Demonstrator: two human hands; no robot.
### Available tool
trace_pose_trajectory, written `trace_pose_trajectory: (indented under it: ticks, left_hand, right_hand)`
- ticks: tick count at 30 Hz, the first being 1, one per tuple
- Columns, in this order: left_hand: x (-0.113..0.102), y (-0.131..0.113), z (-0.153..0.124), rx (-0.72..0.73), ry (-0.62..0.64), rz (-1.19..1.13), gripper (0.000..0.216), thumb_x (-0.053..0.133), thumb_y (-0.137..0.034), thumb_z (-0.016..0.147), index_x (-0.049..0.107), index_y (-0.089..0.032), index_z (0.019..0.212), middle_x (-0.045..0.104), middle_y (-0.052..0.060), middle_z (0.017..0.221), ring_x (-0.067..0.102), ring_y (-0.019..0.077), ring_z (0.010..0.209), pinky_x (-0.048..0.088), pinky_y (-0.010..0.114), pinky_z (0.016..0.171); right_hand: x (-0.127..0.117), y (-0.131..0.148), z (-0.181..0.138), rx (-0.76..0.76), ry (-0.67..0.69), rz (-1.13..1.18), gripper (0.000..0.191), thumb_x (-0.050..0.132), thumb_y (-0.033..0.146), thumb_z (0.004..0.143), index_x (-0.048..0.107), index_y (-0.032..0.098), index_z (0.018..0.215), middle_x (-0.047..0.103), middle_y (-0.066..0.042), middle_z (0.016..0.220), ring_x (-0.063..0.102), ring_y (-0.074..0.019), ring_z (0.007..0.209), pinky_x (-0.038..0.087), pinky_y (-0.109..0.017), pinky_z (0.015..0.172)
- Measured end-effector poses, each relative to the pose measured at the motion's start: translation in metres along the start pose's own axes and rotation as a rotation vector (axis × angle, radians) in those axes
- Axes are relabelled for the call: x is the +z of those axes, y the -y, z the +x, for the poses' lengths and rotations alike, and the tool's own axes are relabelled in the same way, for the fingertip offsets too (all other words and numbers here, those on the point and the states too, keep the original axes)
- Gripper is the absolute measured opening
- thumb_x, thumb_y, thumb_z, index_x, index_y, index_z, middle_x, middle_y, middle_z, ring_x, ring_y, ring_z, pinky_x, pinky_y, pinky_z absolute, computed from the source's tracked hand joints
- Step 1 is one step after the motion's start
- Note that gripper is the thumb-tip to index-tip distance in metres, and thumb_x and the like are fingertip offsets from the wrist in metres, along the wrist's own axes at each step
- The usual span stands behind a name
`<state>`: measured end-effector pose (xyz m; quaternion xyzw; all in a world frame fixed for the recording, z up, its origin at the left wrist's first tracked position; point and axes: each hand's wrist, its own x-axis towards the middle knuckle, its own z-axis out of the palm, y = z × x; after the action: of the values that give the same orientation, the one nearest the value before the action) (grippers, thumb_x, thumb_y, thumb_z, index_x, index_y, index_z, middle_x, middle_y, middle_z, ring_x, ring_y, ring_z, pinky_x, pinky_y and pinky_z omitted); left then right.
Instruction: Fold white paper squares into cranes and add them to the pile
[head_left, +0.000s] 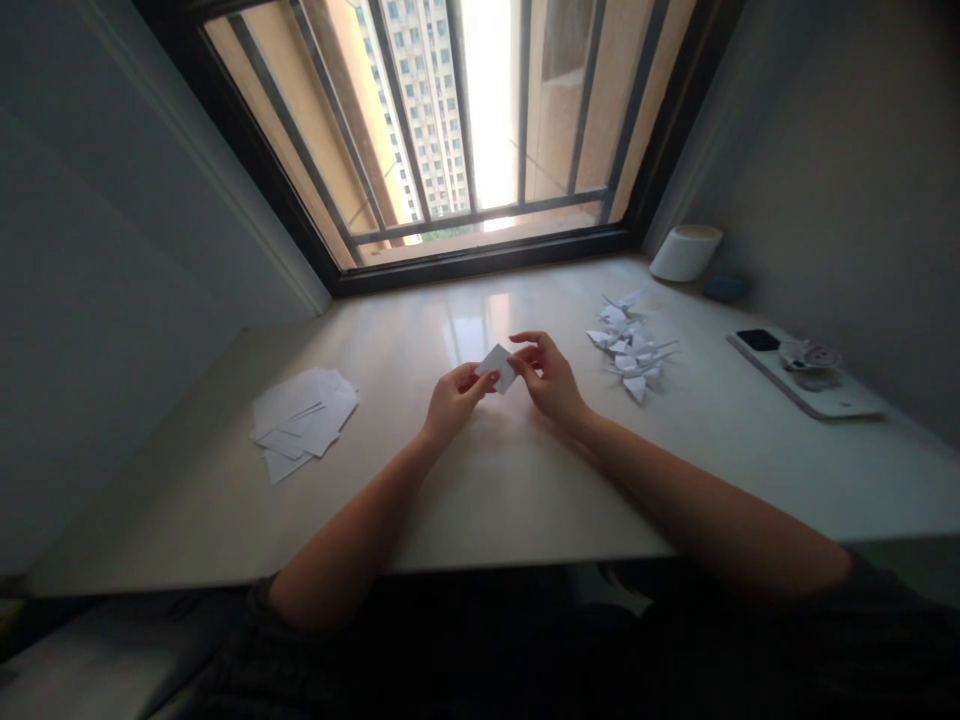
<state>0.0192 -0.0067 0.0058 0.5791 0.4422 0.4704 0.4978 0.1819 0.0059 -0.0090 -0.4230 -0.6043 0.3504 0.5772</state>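
A small folded piece of white paper (498,366) is held just above the pale tabletop (495,480) at its middle. My left hand (452,400) pinches its left lower edge with thumb and fingers. My right hand (550,377) pinches its right side, fingers curled round the edge. Both forearms reach in from the near edge of the table.
A loose stack of white paper sheets (302,421) lies at the left. Several folded white paper cranes (630,346) sit in a heap at the right. Further right lie a white tray (814,386) with a dark phone (758,340), and a white roll (685,252) by the barred window (480,130).
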Motion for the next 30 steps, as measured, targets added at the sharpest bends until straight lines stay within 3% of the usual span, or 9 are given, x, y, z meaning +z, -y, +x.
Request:
trace_pose_trajectory:
  ticks: [6,10,13,15,17,26,30]
  left_hand:
    - [-0.003,-0.001,0.000,0.014,-0.034,0.028,0.033,0.071,-0.047,0.071,0.072,-0.016,0.079,0.068,0.003,0.070,0.060,0.0135,0.063,0.043,0.024,0.058]
    - [-0.004,0.001,0.001,0.038,-0.093,0.007,0.029,0.073,-0.045,0.069,0.073,-0.016,0.073,0.067,0.002,0.066,0.058,0.0127,0.060,0.042,0.024,0.057]
    - [-0.003,0.001,0.001,0.072,-0.161,-0.022,0.028,0.073,-0.044,0.070,0.074,-0.016,0.073,0.069,0.003,0.068,0.059,0.0127,0.060,0.043,0.024,0.059]
    - [-0.001,0.001,0.000,0.083,-0.203,-0.030,0.028,0.073,-0.043,0.071,0.074,-0.016,0.073,0.070,0.003,0.069,0.059,0.0126,0.060,0.044,0.024,0.060]
    - [0.000,0.000,0.000,0.072,-0.226,-0.040,0.028,0.072,-0.043,0.071,0.074,-0.016,0.073,0.070,0.003,0.069,0.059,0.0124,0.060,0.044,0.024,0.061]
    - [0.003,-0.003,0.001,0.055,-0.263,-0.084,0.027,0.073,-0.043,0.070,0.073,-0.016,0.072,0.070,0.003,0.070,0.059,0.0121,0.063,0.044,0.024,0.061]
    - [0.000,0.001,0.002,0.022,-0.335,-0.083,0.028,0.073,-0.043,0.068,0.072,-0.016,0.073,0.067,0.001,0.067,0.056,0.0106,0.061,0.041,0.022,0.059]
  right_hand:
    - [-0.002,0.015,-0.005,-0.127,0.149,-0.155,0.021,0.054,0.032,0.085,0.056,0.026,0.105,0.063,0.001,0.074,0.056,-0.0167,0.066,0.043,-0.032,0.069]
    - [0.002,0.012,-0.007,-0.033,0.112,-0.052,0.032,0.059,0.041,0.082,0.055,0.025,0.110,0.061,0.002,0.069,0.056,-0.0155,0.063,0.043,-0.029,0.065]
    - [0.006,0.006,-0.006,0.102,0.133,-0.027,0.033,0.062,0.053,0.077,0.062,0.021,0.086,0.058,0.002,0.061,0.051,-0.0134,0.055,0.039,-0.027,0.055]
    - [0.008,0.002,-0.006,0.145,0.170,-0.055,0.041,0.062,0.058,0.075,0.058,0.019,0.064,0.056,0.002,0.056,0.049,-0.0124,0.053,0.037,-0.026,0.052]
    - [0.009,0.001,-0.006,0.159,0.174,-0.071,0.045,0.062,0.059,0.074,0.054,0.018,0.056,0.057,0.000,0.055,0.051,-0.0128,0.054,0.038,-0.025,0.053]
    - [0.011,0.003,-0.005,0.224,0.164,0.217,0.033,0.074,0.048,0.067,0.060,0.018,0.060,0.062,0.000,0.058,0.063,-0.0163,0.058,0.049,-0.029,0.060]
    - [0.012,0.000,-0.003,0.167,0.210,0.233,0.031,0.075,0.044,0.068,0.069,0.019,0.084,0.067,-0.001,0.067,0.065,-0.0174,0.066,0.049,-0.030,0.065]
